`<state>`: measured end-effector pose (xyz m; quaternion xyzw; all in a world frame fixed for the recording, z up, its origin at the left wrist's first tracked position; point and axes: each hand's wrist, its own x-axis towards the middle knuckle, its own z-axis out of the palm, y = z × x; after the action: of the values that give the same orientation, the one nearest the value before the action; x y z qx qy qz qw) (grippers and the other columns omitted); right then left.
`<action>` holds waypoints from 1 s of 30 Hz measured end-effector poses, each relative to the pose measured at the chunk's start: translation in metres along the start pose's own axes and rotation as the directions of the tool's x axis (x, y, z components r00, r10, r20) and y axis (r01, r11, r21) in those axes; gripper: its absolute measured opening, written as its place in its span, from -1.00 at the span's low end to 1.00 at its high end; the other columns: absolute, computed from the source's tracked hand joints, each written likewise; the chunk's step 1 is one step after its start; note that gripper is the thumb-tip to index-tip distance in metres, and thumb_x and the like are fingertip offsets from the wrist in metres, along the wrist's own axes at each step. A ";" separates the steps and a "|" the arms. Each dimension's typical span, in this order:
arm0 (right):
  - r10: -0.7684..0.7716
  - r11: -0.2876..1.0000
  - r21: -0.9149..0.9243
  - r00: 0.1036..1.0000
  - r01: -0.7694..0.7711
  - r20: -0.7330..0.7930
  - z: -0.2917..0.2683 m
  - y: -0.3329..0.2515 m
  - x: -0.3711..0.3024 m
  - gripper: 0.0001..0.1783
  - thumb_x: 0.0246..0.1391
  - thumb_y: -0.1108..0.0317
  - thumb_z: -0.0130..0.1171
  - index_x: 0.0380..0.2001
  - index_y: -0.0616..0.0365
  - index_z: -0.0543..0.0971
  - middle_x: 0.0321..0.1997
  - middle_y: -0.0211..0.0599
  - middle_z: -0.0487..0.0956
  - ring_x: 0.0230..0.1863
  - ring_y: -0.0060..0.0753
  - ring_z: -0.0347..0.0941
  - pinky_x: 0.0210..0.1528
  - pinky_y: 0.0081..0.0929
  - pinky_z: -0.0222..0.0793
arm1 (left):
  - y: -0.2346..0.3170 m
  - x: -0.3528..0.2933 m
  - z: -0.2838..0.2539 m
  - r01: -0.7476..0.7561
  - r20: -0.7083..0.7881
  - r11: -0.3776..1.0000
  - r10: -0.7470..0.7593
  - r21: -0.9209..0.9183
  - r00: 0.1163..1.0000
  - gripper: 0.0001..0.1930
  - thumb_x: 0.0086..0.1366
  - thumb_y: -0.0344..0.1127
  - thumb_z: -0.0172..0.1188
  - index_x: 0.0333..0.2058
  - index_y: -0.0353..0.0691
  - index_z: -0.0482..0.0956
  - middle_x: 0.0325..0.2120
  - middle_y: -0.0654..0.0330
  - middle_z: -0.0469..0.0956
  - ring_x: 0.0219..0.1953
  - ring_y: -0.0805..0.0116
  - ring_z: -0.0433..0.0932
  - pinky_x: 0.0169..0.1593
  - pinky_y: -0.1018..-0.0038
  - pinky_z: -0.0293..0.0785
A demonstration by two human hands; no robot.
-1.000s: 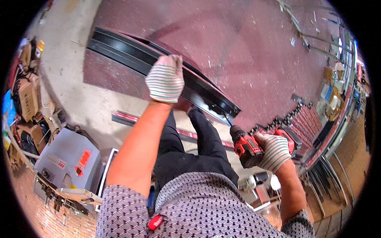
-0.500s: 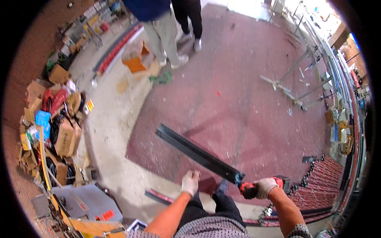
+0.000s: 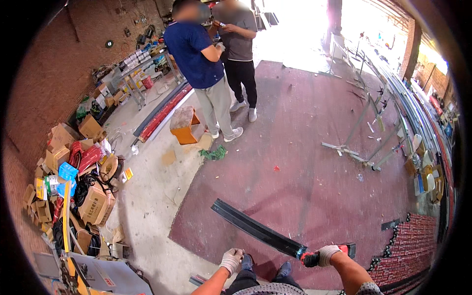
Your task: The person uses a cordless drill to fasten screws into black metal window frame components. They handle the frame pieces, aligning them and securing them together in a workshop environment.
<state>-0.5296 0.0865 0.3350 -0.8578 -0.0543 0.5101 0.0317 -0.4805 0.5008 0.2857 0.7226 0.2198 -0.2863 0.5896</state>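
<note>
- Long black metal profile (image 3: 258, 227): lies diagonally on the dark red floor covering (image 3: 319, 196), from the centre of the frame down toward the lower right.
- Right hand (image 3: 328, 255), in a pale knitted glove: lower right of centre; its grip is wrapped around a red-and-black cordless drill (image 3: 310, 259). The drill's front end points left at the profile's lower right end; whether the two touch cannot be told.
- Left hand (image 3: 232, 260), gloved likewise: bottom centre, below the profile and apart from it. Its grip is closed, the fingers folded in; whether something small lies inside cannot be told.
- Dark shoes (image 3: 284, 269) of the wearer: bottom centre, beneath the profile, between the two hands.
- Stack of red-and-black long bars (image 3: 408, 248): lower right, with stepped ends toward the drill.
- Two co-workers, one in a dark blue shirt (image 3: 192, 49) and one in a grey shirt (image 3: 241, 44): standing close together, upper centre.
- Orange box-like object with a greyish top (image 3: 186, 132): near their feet, beside a green tangled heap (image 3: 213, 153).
- Pile of brown cardboard boxes (image 3: 96, 204): left edge, above a grey metal casing (image 3: 108, 276) at lower left.
</note>
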 end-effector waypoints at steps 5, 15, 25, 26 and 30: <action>0.043 0.998 0.040 0.998 -0.045 0.043 -0.003 0.000 0.003 -0.60 -0.03 0.04 0.18 -0.07 -0.21 0.60 -0.16 -0.22 0.66 -0.11 -0.04 0.57 -0.08 -0.23 0.44 | 0.010 -0.001 -0.002 0.027 0.041 1.000 -0.027 -0.004 0.999 -0.82 0.39 -0.28 0.08 -0.23 -0.25 0.59 -0.55 0.35 0.51 -0.59 0.60 0.33 -0.48 0.59 0.32; 0.144 0.988 0.056 0.989 -0.145 0.026 -0.026 -0.018 -0.021 -0.55 0.05 -0.04 0.16 0.01 -0.25 0.59 -0.02 -0.20 0.63 0.06 -0.07 0.53 0.05 -0.25 0.43 | 0.008 0.011 -0.039 0.033 0.150 0.998 -0.025 -0.053 0.988 -0.84 0.36 -0.35 0.09 -0.18 -0.24 0.59 -0.49 0.35 0.52 -0.56 0.58 0.38 -0.48 0.60 0.36; 0.149 0.986 0.070 0.989 -0.149 0.005 -0.021 -0.014 -0.017 -0.57 -0.07 0.08 0.29 -0.06 -0.22 0.62 -0.15 -0.22 0.66 -0.12 -0.08 0.58 -0.02 -0.33 0.46 | 0.006 0.045 -0.091 0.075 0.132 0.997 -0.074 0.000 0.988 -0.82 0.37 -0.42 0.05 -0.12 -0.25 0.59 -0.46 0.33 0.53 -0.56 0.57 0.39 -0.48 0.60 0.41; 0.152 0.986 0.063 0.988 -0.151 -0.001 -0.022 -0.014 -0.019 -0.58 -0.06 0.08 0.28 -0.06 -0.21 0.62 -0.15 -0.22 0.66 -0.13 -0.07 0.58 -0.03 -0.33 0.47 | 0.005 0.047 -0.094 0.104 0.133 0.994 -0.099 -0.032 0.986 -0.81 0.37 -0.41 0.05 -0.12 -0.25 0.59 -0.46 0.33 0.53 -0.56 0.57 0.39 -0.49 0.60 0.41; 0.100 0.994 0.050 0.994 -0.098 -0.034 -0.018 -0.009 -0.019 -0.59 -0.07 0.10 0.27 -0.07 -0.21 0.63 -0.17 -0.22 0.66 -0.13 -0.06 0.59 -0.08 -0.29 0.48 | -0.004 0.045 -0.098 0.152 0.123 0.987 -0.144 -0.058 0.982 -0.80 0.40 -0.39 0.01 -0.08 -0.23 0.57 -0.45 0.32 0.52 -0.56 0.57 0.39 -0.52 0.61 0.40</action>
<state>-0.5235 0.0935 0.3607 -0.8676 0.0012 0.4965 0.0282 -0.4347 0.5970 0.2669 0.6657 0.2472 -0.3642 0.6025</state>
